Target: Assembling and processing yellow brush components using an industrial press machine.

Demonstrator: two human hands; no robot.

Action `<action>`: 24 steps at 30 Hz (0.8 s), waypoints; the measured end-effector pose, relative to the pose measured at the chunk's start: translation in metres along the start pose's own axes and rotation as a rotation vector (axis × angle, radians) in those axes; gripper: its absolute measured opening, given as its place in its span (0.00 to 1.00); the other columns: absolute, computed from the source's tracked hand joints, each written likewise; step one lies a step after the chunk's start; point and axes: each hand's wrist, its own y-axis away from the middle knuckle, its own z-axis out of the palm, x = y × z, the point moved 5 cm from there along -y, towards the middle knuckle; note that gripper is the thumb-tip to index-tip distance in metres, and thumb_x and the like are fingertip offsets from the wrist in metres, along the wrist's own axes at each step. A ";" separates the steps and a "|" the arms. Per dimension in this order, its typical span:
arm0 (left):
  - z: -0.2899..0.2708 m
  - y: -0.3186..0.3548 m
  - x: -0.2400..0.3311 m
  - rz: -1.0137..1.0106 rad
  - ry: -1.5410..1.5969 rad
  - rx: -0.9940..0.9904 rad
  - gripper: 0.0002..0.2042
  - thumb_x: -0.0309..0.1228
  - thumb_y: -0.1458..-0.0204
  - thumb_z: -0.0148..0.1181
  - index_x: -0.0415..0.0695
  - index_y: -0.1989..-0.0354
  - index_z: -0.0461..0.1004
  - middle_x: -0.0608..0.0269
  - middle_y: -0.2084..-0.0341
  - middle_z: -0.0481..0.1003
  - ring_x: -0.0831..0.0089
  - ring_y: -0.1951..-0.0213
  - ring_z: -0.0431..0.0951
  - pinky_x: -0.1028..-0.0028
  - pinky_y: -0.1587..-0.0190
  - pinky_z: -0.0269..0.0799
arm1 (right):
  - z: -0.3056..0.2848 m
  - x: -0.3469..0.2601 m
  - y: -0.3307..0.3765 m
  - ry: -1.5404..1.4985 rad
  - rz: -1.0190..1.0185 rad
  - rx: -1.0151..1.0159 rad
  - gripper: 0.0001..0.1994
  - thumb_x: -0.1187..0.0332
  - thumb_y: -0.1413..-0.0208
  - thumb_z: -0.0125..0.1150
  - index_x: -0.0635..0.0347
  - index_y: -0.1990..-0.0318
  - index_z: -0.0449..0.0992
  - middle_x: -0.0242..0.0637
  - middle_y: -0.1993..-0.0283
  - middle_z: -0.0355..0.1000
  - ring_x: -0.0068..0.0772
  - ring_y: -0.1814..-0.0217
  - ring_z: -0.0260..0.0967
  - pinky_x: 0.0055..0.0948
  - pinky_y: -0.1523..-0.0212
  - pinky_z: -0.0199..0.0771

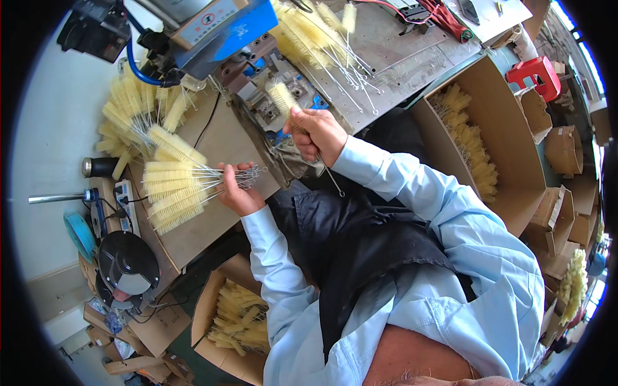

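Observation:
My left hand (242, 188) is wrapped round the wire stems of a fanned bunch of bottle brushes (175, 183), with yellow bristles to the left and looped wire ends to the right. In my right hand (318, 135) is a single bottle brush (282, 98), pinched near the bristles. Its bristle head points up toward the metal fixture of a bench machine (261, 80), and its wire stem hangs below my fist, ending in a small loop. Whether the bristles touch the fixture I cannot tell.
More brushes (309, 38) lie on the metal worktop, and another heap (132, 106) rests on the board at left. Cardboard boxes of brushes stand at my right (508, 138) and below left (205, 321). A red plastic stool (535, 78) is at far right.

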 end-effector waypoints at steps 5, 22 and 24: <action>-0.006 -0.003 0.000 0.039 -0.033 -0.019 0.16 0.29 0.43 0.57 0.34 0.50 0.66 0.54 0.73 0.73 0.65 0.71 0.76 0.62 0.62 0.77 | -0.008 -0.015 -0.003 -0.068 0.023 0.001 0.20 0.51 0.31 0.45 0.60 0.66 0.68 0.22 0.84 0.47 0.17 0.87 0.42 0.23 0.86 0.45; 0.000 0.001 0.000 0.064 -0.084 -0.049 0.12 0.32 0.43 0.58 0.37 0.57 0.69 0.62 0.72 0.70 0.68 0.68 0.74 0.62 0.60 0.76 | -0.020 -0.024 -0.016 -0.086 0.085 0.017 0.16 0.59 0.34 0.51 0.63 0.69 0.69 0.24 0.86 0.50 0.19 0.89 0.44 0.25 0.87 0.44; 0.000 0.001 0.001 0.057 -0.090 -0.038 0.12 0.32 0.43 0.58 0.37 0.58 0.69 0.62 0.72 0.70 0.68 0.68 0.74 0.62 0.60 0.76 | -0.020 -0.026 -0.015 -0.053 0.075 0.034 0.16 0.60 0.34 0.52 0.63 0.70 0.69 0.25 0.86 0.51 0.19 0.89 0.44 0.25 0.88 0.44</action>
